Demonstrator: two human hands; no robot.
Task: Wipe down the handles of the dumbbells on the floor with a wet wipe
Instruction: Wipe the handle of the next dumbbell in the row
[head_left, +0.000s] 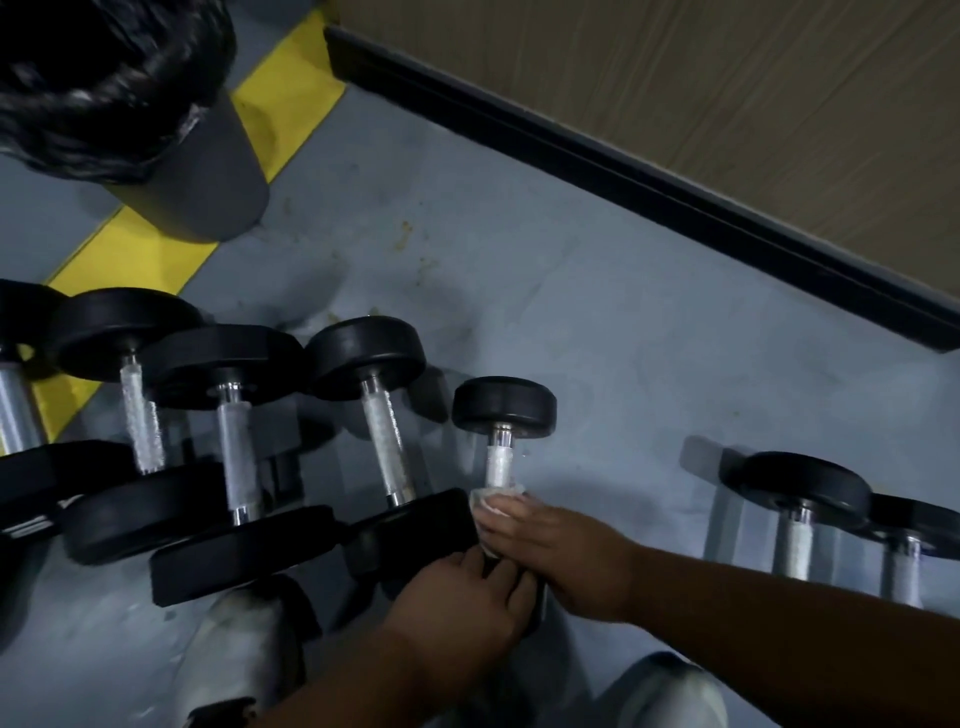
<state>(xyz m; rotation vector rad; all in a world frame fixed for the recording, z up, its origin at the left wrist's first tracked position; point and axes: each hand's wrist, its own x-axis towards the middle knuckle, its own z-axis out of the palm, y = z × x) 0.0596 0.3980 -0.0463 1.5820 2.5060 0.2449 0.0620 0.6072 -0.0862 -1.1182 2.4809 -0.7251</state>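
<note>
A small dumbbell (503, 410) lies on the grey floor at the centre, its far black head up and its knurled silver handle (498, 464) running toward me. My right hand (561, 551) wraps a white wet wipe (494, 500) around the near part of that handle. My left hand (465, 597) grips the near black head of the same dumbbell, which it mostly hides. Several larger dumbbells (363, 358) lie side by side to the left. Two more dumbbells (797, 488) lie at the right.
A black baseboard (623, 171) under a brown wall runs diagonally across the top right. A yellow floor stripe (140, 249) crosses the upper left. Another person's head with a grey cap visor (208, 176) is at top left. My grey shoes (244, 649) are near the bottom.
</note>
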